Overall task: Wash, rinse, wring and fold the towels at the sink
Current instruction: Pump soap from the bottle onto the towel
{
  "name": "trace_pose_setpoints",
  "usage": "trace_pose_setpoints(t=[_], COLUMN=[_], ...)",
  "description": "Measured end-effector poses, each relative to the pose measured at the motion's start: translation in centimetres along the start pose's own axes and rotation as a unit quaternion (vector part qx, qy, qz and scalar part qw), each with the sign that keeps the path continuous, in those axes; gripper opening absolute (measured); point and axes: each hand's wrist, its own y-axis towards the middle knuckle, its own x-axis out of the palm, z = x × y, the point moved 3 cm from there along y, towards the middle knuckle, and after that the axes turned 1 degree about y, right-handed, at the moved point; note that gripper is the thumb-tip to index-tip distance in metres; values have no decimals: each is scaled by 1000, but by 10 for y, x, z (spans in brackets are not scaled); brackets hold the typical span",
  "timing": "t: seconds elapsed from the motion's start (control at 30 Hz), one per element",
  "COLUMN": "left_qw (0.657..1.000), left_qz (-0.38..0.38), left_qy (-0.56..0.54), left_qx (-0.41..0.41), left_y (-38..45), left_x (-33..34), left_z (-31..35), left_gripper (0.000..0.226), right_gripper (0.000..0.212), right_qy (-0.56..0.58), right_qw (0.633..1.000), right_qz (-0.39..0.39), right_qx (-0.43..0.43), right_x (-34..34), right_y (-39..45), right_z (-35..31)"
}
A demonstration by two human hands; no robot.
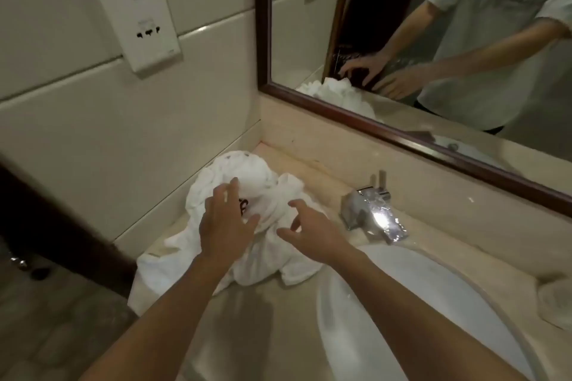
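Here, one crumpled white towel heap (pixel 247 226) lies on the tabletop (pixel 247 318), left of one sink (pixel 418 303) and one tap (pixel 371 210). Left hand (pixel 226 223) and right hand (pixel 312 232) hover spread, holding nothing.

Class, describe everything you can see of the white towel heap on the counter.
The crumpled white towel heap looks like soft terry cloth, bunched in folds, with a dark mark near its top. It lies on the beige counter in the corner by the tiled wall, left of the white sink basin; one edge droops over the counter's front. The left hand and right hand reach over it, fingers spread.
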Motion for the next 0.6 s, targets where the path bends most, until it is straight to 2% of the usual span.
trace_pose_setpoints(t=[0.07,0.17,0.2,0.3,0.43,0.53,0.6], left_qw=[1000,998,998,989,961,939,923], left_qz=[0,50,50,34,13,-16,-7], left_qy=[20,-21,-33,-144,-275,-338,-378], left_qx=[-4,8,19,22,27,59,72], left_y=[16,33,37,50,65,74,75], left_x=[1,-2,-3,-17,-51,-74,-90], left_z=[-2,-10,-10,1,40,69,88], left_gripper=[63,9,4,11,10,10,9], right_gripper=[69,65,62,63,76,52,45], right_qy=[24,53,62,105,270,401,492], right_qw=[1000,998,998,994,962,915,869], right_qz=[7,-11,-15,-11,20,41,52], right_qx=[8,24,26,37,21,-13,-8], right_x=[3,10,13,16,-1,-30,-47], right_y=[22,42,45,54,51,49,46], right_z=[-4,-11,-12,-10,-23,-38,-44])
